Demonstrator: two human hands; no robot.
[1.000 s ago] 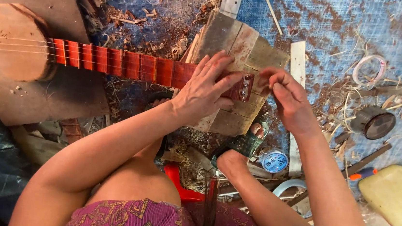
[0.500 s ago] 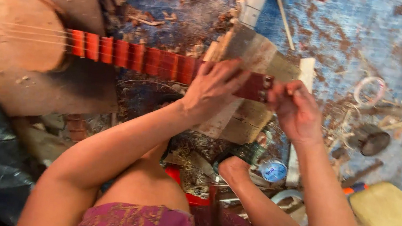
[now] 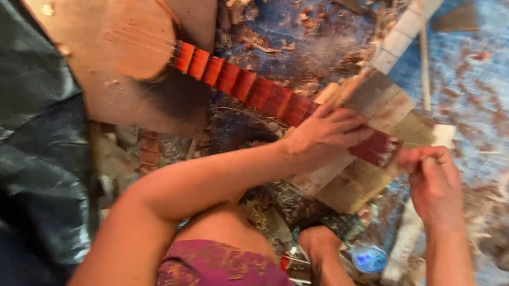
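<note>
Left hand pressed flat on red fretted neck of small round-bodied string instrument. Right hand fingers pinched together at headstock; wooden boards underneath.

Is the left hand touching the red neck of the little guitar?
Touching. The head view shows the left hand lying flat over the red neck, fingers covering it.

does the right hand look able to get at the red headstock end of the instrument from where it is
Probably yes. The right hand sits just beside the red headstock, with nothing between them. The left hand lies over the neck further in, leaving that end uncovered.
</note>
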